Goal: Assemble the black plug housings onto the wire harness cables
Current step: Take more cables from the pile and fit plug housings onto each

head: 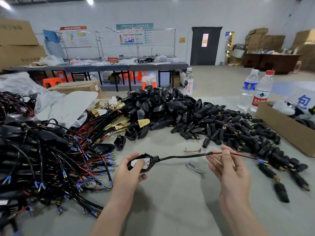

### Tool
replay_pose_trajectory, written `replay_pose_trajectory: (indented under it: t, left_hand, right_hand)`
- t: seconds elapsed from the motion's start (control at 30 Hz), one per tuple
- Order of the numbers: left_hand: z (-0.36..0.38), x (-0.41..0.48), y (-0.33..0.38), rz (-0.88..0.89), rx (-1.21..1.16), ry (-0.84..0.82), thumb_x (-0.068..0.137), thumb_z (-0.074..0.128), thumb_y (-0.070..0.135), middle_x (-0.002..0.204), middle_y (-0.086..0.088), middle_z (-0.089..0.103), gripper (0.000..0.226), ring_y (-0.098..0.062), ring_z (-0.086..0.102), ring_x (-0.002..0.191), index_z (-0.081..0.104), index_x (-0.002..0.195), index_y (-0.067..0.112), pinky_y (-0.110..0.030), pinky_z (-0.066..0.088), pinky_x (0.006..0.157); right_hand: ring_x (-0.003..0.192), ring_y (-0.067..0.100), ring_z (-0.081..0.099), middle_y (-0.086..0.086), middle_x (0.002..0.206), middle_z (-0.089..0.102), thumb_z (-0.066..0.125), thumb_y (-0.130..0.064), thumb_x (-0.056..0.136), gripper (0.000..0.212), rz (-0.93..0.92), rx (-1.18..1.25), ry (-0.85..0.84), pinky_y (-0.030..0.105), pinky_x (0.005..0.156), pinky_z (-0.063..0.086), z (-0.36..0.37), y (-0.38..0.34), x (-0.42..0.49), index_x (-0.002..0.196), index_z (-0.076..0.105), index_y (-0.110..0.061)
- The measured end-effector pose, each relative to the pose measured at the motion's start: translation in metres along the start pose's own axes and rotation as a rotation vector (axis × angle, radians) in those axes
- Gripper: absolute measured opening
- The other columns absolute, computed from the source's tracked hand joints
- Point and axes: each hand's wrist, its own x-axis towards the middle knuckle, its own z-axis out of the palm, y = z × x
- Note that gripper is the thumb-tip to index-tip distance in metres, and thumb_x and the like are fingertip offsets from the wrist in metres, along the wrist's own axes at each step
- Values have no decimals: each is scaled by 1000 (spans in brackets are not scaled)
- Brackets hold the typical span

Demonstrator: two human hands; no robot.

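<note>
From the head view, the person's left hand [131,169] grips a black housing [154,160] just above the grey table [170,201], fingers curled under it and the thumb pressing a white board [146,165] seated inside; a cable [184,156] leaves the housing's neck and runs right to the right hand [226,169], which pinches it between thumb and forefinger where the black sheath ends and the red and black wires show, the other fingers loosely spread; past that hand the wires end in a blue terminal [261,161], hanging free over loose plugs [230,128] heaped on the right; a tall pile of empty shells [162,106] sits behind, near the table's far edge; a tangle of harnesses [42,159] covers the left side; a metal clip [194,166] lies on the table between the hands, below the cable; a cardboard box [281,126] stands at the right, with two water bottles [261,92] just behind it.
</note>
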Motion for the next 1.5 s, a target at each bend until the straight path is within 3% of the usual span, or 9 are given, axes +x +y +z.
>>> replay_pose_trajectory:
  t: [0.33, 0.53, 0.7, 0.83, 1.03, 1.17, 1.33, 1.43, 1.5]
  left_hand:
    - [-4, 0, -1, 21, 95, 83, 93, 63, 13, 103, -10, 69, 16, -12, 68, 69, 65, 106, 22, -35, 57, 68]
    - [-7, -12, -1, 453, 773, 388, 96, 53, 23, 129, -7, 51, 32, -24, 39, 124, 54, 127, 15, -39, 34, 101]
    - [26, -39, -9, 791, 821, -84, 100, 45, 40, 113, 15, 58, 29, -5, 51, 113, 56, 121, 26, -26, 40, 99]
    - [33, -44, -23, 637, 743, -372, 95, 42, 55, 102, 22, 67, 25, -2, 65, 99, 50, 116, 46, -36, 54, 85]
    - [33, -38, -28, 634, 655, -419, 91, 47, 48, 78, 16, 70, 14, -4, 65, 67, 55, 101, 43, -30, 52, 65]
    - [33, -35, -32, 626, 656, -394, 90, 50, 46, 71, 11, 66, 14, -8, 57, 57, 58, 96, 37, -27, 48, 58]
    - [21, -23, -31, 629, 757, -164, 87, 47, 54, 67, 10, 57, 25, -10, 51, 58, 59, 92, 32, -30, 43, 55]
    - [17, -22, -31, 595, 754, -157, 89, 46, 61, 64, 5, 53, 35, -9, 44, 55, 61, 92, 30, -36, 43, 54]
    - [16, -23, -31, 577, 762, -175, 88, 45, 65, 64, 3, 52, 39, -7, 41, 54, 62, 94, 31, -38, 42, 54]
  right_hand:
    - [84, 19, 76, 2, 82, 77, 57, -28, 99, 17, 184, 60, -72, 20, 62, 58, -1, 3, -1, 108, 68, -19]
    - [89, 26, 75, 13, 95, 77, 60, -29, 96, 21, 300, 7, -247, 22, 63, 58, 8, 4, -10, 109, 71, -15]
    - [89, 25, 75, 11, 95, 77, 63, -34, 88, 28, 289, -73, -411, 22, 64, 58, 16, 5, -22, 109, 72, -18]
    - [78, 19, 73, 6, 90, 77, 63, -26, 91, 17, 302, -174, -549, 22, 64, 56, 19, 7, -29, 98, 79, -23]
    - [65, 19, 55, 8, 67, 56, 63, -28, 88, 22, 252, -229, -689, 41, 75, 58, 19, 11, -31, 105, 78, -27]
    - [68, 12, 60, -4, 70, 65, 57, -22, 99, 22, 161, -389, -710, 27, 69, 55, 15, 14, -28, 101, 77, -31]
    - [92, -5, 63, -23, 99, 72, 55, -27, 100, 23, -157, -723, -473, 17, 80, 46, -3, 1, -12, 98, 73, -40]
    - [122, 16, 48, -1, 124, 66, 55, -12, 96, 28, -471, -1133, 2, 31, 105, 33, -26, -11, -3, 115, 71, -25]
    - [137, 30, 35, 10, 139, 55, 56, -11, 94, 32, -456, -1314, 259, 45, 115, 23, -43, -19, 0, 122, 68, -23]
